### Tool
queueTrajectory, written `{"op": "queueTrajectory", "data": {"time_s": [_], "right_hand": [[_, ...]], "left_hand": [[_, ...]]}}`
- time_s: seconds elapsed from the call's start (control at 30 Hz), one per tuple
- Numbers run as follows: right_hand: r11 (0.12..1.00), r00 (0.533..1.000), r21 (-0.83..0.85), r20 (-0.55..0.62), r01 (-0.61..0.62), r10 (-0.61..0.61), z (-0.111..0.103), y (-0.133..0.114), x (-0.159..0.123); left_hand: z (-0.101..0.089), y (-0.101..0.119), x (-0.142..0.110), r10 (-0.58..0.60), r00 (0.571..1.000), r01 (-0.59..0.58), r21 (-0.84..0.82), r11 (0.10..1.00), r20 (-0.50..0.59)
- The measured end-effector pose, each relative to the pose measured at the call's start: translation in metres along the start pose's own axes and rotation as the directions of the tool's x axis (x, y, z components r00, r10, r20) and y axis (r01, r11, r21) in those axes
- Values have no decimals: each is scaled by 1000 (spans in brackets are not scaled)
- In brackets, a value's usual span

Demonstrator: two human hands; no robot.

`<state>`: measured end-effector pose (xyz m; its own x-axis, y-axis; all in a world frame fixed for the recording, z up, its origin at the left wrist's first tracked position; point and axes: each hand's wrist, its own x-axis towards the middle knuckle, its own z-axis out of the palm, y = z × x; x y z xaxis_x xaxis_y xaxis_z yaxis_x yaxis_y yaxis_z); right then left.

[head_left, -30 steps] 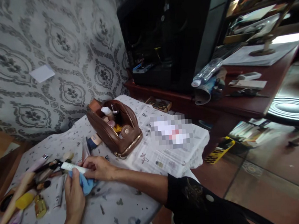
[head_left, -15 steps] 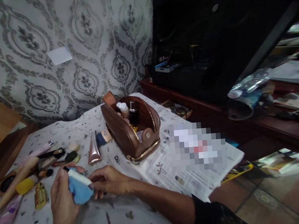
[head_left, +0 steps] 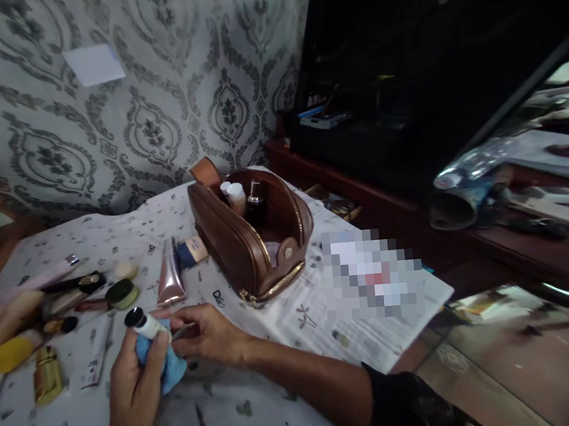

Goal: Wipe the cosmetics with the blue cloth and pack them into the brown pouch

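The left hand (head_left: 133, 382) is clamping a white tube (head_left: 148, 326), its black cap (head_left: 134, 317) pointing away, with a blue cloth (head_left: 175, 371) bunching around it. The right hand (head_left: 210, 334) is curling beside the cloth (whether it is pinching anything, I cannot tell). Beyond, a dark-lidded jar (head_left: 122, 293) and a shiny pink tube (head_left: 170, 274) are resting on the patterned tablecloth (head_left: 220, 402). Farther off, a brown bag (head_left: 228, 244) is standing open, holding a white-capped bottle (head_left: 237, 200).
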<state>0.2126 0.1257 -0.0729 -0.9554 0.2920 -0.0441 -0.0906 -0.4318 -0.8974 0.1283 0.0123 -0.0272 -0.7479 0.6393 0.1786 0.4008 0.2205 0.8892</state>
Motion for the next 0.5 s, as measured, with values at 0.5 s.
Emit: {"op": "queueTrajectory", "data": {"time_s": [0.5], "right_hand": [[970,970,-102,-87,220,-229,6,-38,-8]], "left_hand": [[-4,2,7,95,989,-120,244,962,112]]}}
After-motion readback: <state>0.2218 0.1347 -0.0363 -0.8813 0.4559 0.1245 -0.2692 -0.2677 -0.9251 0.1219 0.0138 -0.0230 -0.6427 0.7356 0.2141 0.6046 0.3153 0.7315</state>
